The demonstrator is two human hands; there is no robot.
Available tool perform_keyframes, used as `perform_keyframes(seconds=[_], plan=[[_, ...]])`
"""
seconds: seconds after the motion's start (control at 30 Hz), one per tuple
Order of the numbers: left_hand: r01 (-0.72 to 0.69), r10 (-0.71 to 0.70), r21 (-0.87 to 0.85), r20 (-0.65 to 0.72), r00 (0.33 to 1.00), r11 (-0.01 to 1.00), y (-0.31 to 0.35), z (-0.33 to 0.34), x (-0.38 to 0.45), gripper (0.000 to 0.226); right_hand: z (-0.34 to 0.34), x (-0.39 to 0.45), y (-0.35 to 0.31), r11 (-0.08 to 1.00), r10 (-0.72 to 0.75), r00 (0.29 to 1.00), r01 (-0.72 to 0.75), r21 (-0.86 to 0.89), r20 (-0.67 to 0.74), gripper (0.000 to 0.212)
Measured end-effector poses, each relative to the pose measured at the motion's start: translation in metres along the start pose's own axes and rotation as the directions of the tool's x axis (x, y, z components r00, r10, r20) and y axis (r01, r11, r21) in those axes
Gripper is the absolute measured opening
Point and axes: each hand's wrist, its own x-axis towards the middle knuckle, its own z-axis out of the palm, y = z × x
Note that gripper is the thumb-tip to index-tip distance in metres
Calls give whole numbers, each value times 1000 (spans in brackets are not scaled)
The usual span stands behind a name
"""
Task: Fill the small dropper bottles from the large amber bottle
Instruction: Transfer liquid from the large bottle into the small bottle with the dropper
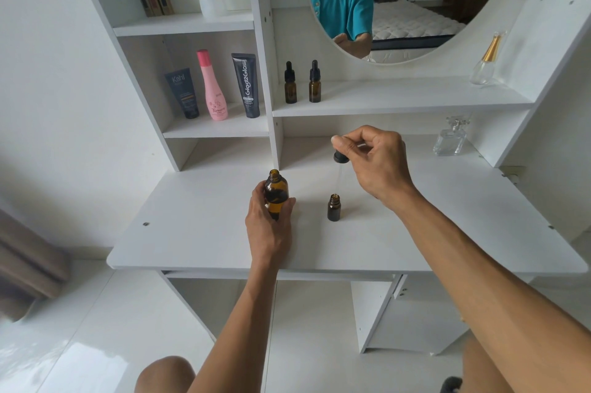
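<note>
The large amber bottle (275, 191) stands uncapped on the white desk (198, 232), and my left hand (270, 226) grips its lower body from the near side. My right hand (374, 159) pinches a black dropper cap (341, 157); its clear glass pipette hangs down with the tip at the mouth of a small open amber bottle (334, 208) standing to the right of the large one. Two more small dropper bottles (290, 83) (315, 81), both capped, stand on the shelf behind.
Three cosmetic containers (217, 88) stand in the left cubby. Two clear perfume bottles (450, 136) (484, 63) stand at the right, on the desk's back edge and on the upper shelf. A round mirror (399, 2) hangs above the shelf.
</note>
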Motion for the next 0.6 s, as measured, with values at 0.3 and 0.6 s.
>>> perform_keyframes(seconds=[0.3, 0.6], plan=[[-4, 4, 7, 5, 1000, 1000, 1, 0, 0, 47, 2, -2, 3, 1000, 15, 1000, -15, 9, 13, 21], [-11, 11, 18, 11, 1000, 1000, 2, -1, 0, 47, -1, 0, -4, 998, -7, 1000, 7, 64, 13, 19]])
